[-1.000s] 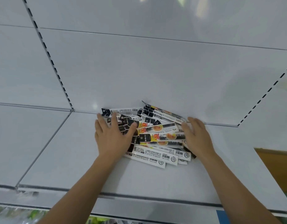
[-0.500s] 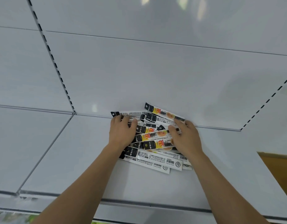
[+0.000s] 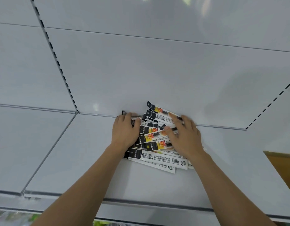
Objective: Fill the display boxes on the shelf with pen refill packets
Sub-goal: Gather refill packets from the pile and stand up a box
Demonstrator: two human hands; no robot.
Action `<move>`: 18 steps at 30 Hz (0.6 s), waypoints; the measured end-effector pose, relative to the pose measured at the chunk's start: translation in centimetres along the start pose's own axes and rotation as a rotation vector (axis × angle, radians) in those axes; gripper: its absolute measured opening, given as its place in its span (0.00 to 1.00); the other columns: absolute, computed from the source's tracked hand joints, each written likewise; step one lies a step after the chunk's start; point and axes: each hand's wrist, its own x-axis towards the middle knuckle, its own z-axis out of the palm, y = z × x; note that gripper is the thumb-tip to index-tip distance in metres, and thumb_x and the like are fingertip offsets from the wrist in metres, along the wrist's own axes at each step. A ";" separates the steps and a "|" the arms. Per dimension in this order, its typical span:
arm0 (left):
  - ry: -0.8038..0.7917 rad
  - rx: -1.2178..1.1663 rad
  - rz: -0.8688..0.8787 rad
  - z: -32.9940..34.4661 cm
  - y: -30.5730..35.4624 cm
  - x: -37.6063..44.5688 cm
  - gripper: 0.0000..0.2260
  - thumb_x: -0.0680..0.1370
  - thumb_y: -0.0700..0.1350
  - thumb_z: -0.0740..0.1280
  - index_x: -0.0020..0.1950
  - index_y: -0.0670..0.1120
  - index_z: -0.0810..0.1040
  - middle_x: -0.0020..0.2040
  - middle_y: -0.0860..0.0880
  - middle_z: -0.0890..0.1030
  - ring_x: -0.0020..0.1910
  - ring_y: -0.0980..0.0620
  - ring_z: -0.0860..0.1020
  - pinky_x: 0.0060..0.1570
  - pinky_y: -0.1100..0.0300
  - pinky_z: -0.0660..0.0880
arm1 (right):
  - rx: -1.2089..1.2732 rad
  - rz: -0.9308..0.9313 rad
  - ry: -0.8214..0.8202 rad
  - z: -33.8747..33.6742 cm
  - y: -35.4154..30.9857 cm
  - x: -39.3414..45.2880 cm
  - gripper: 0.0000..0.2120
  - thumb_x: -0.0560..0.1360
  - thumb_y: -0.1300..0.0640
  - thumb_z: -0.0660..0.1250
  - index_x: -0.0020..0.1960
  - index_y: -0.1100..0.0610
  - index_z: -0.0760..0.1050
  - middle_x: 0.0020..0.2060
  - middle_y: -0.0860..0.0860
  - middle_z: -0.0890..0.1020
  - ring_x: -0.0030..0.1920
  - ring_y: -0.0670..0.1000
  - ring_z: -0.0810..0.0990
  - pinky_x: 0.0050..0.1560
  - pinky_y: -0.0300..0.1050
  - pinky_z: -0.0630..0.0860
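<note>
Two hands gather a loose pile of pen refill packets on a white shelf.

Head view: the left hand (image 3: pixel 124 131) and right hand (image 3: pixel 184 136) press flat, fingers spread, on either side of the refill packets (image 3: pixel 155 144) fanned between them, against the shelf (image 3: pixel 92 160) back. No display box is visible. The slippery, overlapping packets could slide out and scatter if squeezed unevenly.

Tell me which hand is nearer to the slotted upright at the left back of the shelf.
Left. The left hand rests on the packet pile on the side toward the slotted upright; the right hand lies on the pile's far side.
</note>
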 end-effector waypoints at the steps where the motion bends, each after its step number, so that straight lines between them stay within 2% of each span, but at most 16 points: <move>1: 0.002 0.007 0.011 0.0 0.1 -0.1 0.20 0.86 0.55 0.60 0.74 0.47 0.75 0.73 0.44 0.75 0.75 0.44 0.68 0.75 0.48 0.63 | -0.013 -0.007 0.007 0.0 -0.2 0.0 0.35 0.76 0.23 0.40 0.81 0.31 0.48 0.83 0.48 0.54 0.83 0.59 0.50 0.78 0.71 0.56; 5: -0.008 -0.031 0.014 -0.1 -0.7 0.0 0.21 0.85 0.58 0.60 0.75 0.52 0.74 0.78 0.47 0.66 0.79 0.43 0.61 0.76 0.46 0.63 | -0.078 -0.012 0.015 -0.1 -0.5 0.0 0.34 0.79 0.24 0.39 0.82 0.33 0.45 0.84 0.49 0.51 0.84 0.61 0.48 0.79 0.72 0.53; 9: 0.034 0.069 0.042 -0.8 -0.5 -1.4 0.30 0.83 0.66 0.56 0.81 0.52 0.65 0.84 0.45 0.58 0.83 0.42 0.54 0.80 0.41 0.58 | -0.085 -0.045 0.070 -1.3 -0.4 -1.2 0.36 0.80 0.26 0.37 0.84 0.39 0.50 0.85 0.49 0.50 0.84 0.58 0.46 0.81 0.68 0.52; 12: 0.108 0.169 0.255 -1.3 0.2 -4.4 0.30 0.83 0.66 0.54 0.80 0.52 0.68 0.83 0.43 0.62 0.83 0.41 0.56 0.80 0.38 0.58 | -0.085 -0.165 0.115 -2.4 0.4 -3.5 0.35 0.82 0.31 0.40 0.83 0.44 0.57 0.84 0.49 0.55 0.84 0.55 0.47 0.82 0.64 0.53; 14: 0.101 0.219 0.418 -1.1 0.3 -6.6 0.29 0.83 0.66 0.56 0.78 0.50 0.71 0.82 0.44 0.65 0.83 0.41 0.58 0.79 0.37 0.60 | -0.087 -0.259 0.107 -2.6 1.0 -5.4 0.33 0.83 0.33 0.43 0.83 0.46 0.60 0.84 0.49 0.57 0.84 0.54 0.48 0.81 0.64 0.55; 16: 0.049 0.307 0.517 -0.5 0.2 -8.1 0.30 0.83 0.67 0.56 0.79 0.51 0.70 0.83 0.45 0.65 0.84 0.42 0.57 0.79 0.36 0.58 | -0.133 -0.345 0.062 -2.5 1.2 -7.1 0.33 0.83 0.32 0.45 0.83 0.46 0.59 0.84 0.48 0.55 0.85 0.53 0.46 0.82 0.63 0.53; 18: -0.035 0.420 0.534 0.2 -0.3 -8.8 0.31 0.83 0.69 0.53 0.82 0.55 0.66 0.84 0.47 0.62 0.85 0.43 0.53 0.80 0.36 0.54 | -0.211 -0.385 -0.030 -1.9 1.2 -8.5 0.37 0.81 0.28 0.46 0.84 0.44 0.54 0.85 0.46 0.49 0.85 0.52 0.41 0.83 0.62 0.48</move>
